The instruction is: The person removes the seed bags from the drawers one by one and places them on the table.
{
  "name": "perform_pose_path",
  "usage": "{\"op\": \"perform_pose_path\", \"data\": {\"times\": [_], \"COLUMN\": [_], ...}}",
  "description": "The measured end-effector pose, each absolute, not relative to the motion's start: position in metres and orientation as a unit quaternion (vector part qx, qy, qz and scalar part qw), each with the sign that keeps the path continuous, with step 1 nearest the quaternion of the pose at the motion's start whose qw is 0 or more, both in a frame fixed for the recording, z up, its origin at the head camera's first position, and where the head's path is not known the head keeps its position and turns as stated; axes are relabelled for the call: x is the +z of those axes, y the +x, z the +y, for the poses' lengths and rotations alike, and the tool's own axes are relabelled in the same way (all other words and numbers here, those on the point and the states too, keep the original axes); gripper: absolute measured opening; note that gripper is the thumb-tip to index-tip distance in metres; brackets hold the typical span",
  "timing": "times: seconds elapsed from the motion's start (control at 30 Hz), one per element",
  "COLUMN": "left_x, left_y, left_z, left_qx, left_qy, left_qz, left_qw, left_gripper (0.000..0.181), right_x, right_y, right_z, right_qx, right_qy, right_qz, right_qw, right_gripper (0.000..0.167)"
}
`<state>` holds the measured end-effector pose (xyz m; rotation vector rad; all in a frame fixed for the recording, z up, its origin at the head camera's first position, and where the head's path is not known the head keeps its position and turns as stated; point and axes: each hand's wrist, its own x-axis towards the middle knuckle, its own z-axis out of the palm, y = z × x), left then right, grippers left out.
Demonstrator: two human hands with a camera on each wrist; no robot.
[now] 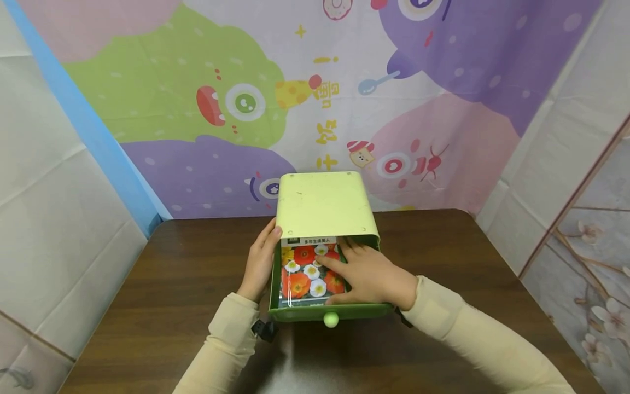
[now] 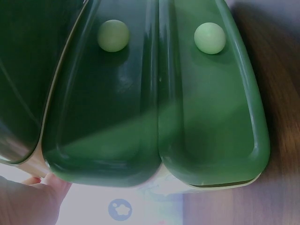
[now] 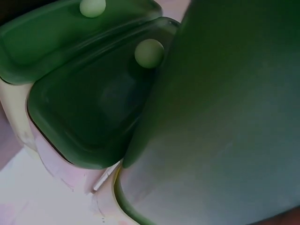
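Note:
A small light-green drawer cabinet (image 1: 325, 202) stands on the table, its top drawer (image 1: 295, 314) pulled out toward me. Inside the drawer lies a flat packet (image 1: 307, 273) printed with red, orange and white flowers. My right hand (image 1: 371, 273) reaches into the drawer with spread fingers, resting over the packet's right side; some fingertips are hidden under the cabinet's top. Against the cabinet's left side rests my left hand (image 1: 261, 262). The left wrist view shows part of that hand (image 2: 28, 199) at the cabinet's edge, beside closed dark-green drawers (image 2: 108, 112) with round knobs.
The brown wooden table (image 1: 187, 284) extends around the cabinet. Behind it hangs a curtain (image 1: 197, 109) with cartoon monsters. Pale tiled walls (image 1: 585, 219) stand on both sides. A round knob (image 1: 331, 319) sticks out from the pulled-out drawer's front.

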<state>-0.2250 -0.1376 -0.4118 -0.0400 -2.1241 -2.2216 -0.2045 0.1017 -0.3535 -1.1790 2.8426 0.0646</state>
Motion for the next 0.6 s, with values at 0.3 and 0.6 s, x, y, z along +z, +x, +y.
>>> {"op": "perform_pose_path", "data": {"times": [0.3,0.6], "left_x": [-0.4115,-0.4115], "left_y": [-0.2244,-0.2249], "left_z": [-0.1378,-0.1375], "left_qx": [-0.72,-0.719], "left_qy": [-0.016,-0.012], "left_qz": [-0.693,-0.694], "left_qw": [0.032,0.033], "left_gripper": [0.06,0.061], "right_x": [-0.3557,-0.3562], "right_y": [-0.2071,-0.2074], "right_z": [0.1008,0.1008], "right_qx": [0.002,-0.019], "right_qy": [-0.401,-0.402], "right_qz": [0.916,0.915], "right_qw": [0.001,-0.017], "right_gripper": [0.086,0.076]}}
